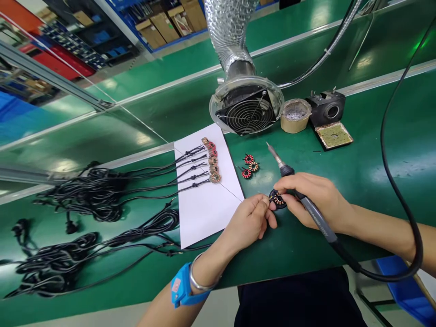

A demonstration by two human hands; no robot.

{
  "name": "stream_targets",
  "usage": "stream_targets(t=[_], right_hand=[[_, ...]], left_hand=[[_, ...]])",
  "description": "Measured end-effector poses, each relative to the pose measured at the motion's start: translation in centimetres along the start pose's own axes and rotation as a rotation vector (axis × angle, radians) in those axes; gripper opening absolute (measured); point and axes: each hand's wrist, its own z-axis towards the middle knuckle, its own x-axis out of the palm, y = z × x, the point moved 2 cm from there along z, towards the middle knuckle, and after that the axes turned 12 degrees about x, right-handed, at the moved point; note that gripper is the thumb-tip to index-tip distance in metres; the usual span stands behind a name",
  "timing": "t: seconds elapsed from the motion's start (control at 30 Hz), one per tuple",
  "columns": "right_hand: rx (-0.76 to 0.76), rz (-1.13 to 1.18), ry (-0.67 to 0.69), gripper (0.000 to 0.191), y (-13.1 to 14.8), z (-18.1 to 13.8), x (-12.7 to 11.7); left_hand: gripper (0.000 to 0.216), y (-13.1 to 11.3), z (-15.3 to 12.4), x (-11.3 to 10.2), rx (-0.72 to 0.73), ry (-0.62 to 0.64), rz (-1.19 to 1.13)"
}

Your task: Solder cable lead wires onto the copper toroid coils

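My right hand (322, 200) is closed round a soldering iron (315, 218), its tip pointing up and away to the left. The thumb and fingertips of that hand also reach the right edge of a small black ring coil (279, 200) with copper-coloured windings. At the coil's left edge, my left hand (250, 218) pinches it; whether a wire is also between the fingertips is hidden. Several loose ring coils (253, 166), red and tan, lie on the bench beyond. A row of ring coils (213, 161) with black cables attached rests on a white sheet (200, 218) to the left.
Bundled black cables (85, 193) cover the bench's left side. A fume extractor (250, 109) hangs at the back. Beside it stand a round tub (295, 116) and an iron stand (327, 109) with a sponge tray (334, 135). The iron's cord (388, 163) loops at right.
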Motion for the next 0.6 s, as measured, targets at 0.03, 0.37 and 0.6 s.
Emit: stream_targets(t=[0.03,0.37,0.6], right_hand=[[-0.006,-0.006,0.014,0.025,-0.1,0.1,0.3],[-0.013,0.031,0.036,0.02,-1.1,-0.3,1.3],[-0.128,0.005,0.0,0.021,-0.3,-0.9,1.1]], left_hand=[[0.027,0.1,0.0,0.0,0.006,0.006,-0.001],[0.033,-0.2,-1.0,-0.2,0.241,0.006,0.232],[0.032,-1.3,-1.2,0.5,0.24,-0.008,0.413]])
